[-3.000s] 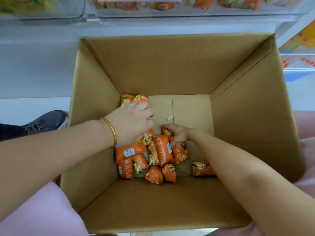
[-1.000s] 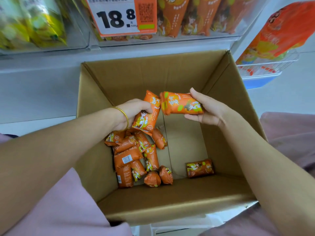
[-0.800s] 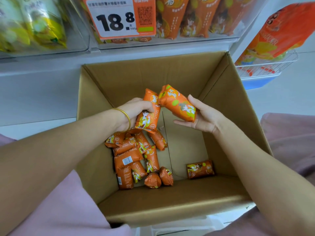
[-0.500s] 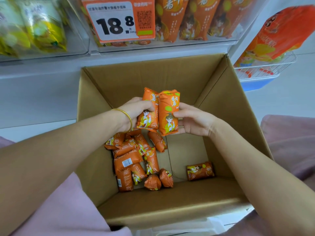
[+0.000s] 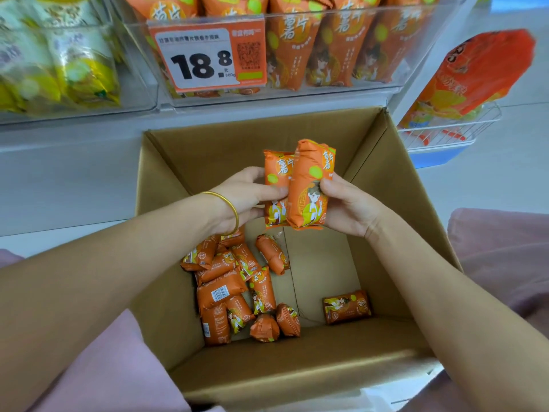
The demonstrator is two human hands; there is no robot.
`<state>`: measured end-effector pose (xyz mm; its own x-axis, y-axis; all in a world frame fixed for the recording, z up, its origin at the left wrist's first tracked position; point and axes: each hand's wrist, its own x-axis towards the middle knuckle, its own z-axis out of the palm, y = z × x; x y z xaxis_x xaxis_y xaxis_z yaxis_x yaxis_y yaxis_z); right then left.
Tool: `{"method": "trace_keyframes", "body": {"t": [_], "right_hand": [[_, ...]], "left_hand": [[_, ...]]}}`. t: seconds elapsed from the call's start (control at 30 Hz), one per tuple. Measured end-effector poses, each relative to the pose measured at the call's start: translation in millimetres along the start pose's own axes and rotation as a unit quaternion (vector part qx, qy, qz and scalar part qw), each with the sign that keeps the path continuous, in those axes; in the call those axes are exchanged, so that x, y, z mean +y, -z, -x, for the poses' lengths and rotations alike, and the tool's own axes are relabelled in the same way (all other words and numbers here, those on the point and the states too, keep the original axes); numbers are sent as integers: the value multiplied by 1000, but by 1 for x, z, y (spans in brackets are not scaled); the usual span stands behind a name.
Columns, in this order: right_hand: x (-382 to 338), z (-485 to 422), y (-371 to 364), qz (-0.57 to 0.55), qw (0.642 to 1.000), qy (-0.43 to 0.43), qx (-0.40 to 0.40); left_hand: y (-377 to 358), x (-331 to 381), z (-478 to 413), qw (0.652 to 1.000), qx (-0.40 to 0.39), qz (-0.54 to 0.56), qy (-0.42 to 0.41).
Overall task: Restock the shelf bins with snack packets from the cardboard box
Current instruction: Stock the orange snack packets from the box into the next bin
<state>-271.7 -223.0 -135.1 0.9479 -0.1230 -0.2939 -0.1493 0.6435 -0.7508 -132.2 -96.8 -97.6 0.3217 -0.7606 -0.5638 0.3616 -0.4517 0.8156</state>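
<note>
Above the open cardboard box [image 5: 383, 162] two orange snack packets stand upright side by side. My left hand [image 5: 240, 197], with a gold bangle on the wrist, grips the left packet [image 5: 275, 176]. My right hand [image 5: 346, 205] pinches the right packet [image 5: 310, 179], which overlaps the left one in front. Several more orange packets [image 5: 234, 286] lie heaped at the box's left bottom, and one packet [image 5: 346, 306] lies alone at the right. The clear shelf bin [image 5: 297, 93] above the box holds upright orange packets behind a 18.8 price tag [image 5: 208, 55].
A second clear bin [image 5: 59, 69] at the upper left holds yellow-green packets. A white wire basket [image 5: 445, 138] with a big orange bag hangs at the shelf's right end. Pink cloth lies at both lower corners. Pale floor shows to the right.
Both hands lifted a packet each out of the box. The right packet turned from lying sideways to upright and came against the left one. The view tilted up toward the shelf.
</note>
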Motion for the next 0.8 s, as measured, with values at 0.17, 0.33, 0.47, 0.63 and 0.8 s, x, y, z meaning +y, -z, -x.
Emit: {"method": "trace_keyframes", "body": {"t": [0.17, 0.33, 0.47, 0.63, 0.8], "right_hand": [[-23, 14, -15, 43, 998, 39, -14], [-63, 39, -39, 125, 987, 103, 17], [-106, 56, -65, 157, 969, 186, 44], [-164, 37, -101, 175, 933, 314, 23], [-205, -28, -132, 171, 922, 347, 27]], "left_hand": [[-5, 15, 9, 995, -21, -78, -60], [-19, 62, 38, 911, 25, -363, -193], [-18, 97, 66, 744, 141, -510, -409], [17, 123, 70, 470, 331, -579, -579], [46, 132, 57, 444, 470, -555, -523]]}}
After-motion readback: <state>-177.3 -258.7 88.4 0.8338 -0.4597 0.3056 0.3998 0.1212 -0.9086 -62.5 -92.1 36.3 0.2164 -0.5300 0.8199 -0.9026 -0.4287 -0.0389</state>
